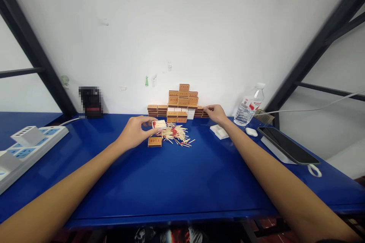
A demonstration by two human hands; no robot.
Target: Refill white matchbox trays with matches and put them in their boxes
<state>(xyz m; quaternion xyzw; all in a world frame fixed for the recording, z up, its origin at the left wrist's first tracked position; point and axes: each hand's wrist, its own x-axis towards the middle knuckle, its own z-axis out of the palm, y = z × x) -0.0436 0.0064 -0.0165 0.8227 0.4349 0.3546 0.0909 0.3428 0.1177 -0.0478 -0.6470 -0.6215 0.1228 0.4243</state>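
My left hand is closed around a white matchbox tray filled with red-tipped matches, held just above the blue table. Below it lies an orange matchbox sleeve. A loose pile of matches is spread to the right of the tray. My right hand reaches to the right end of a stack of orange matchboxes against the wall, its fingers pinched on one box there.
White trays lie by my right wrist. A water bottle, a white earbud case and a phone on a stand sit at the right. A white power strip lies at the left, and a dark device stands by the wall.
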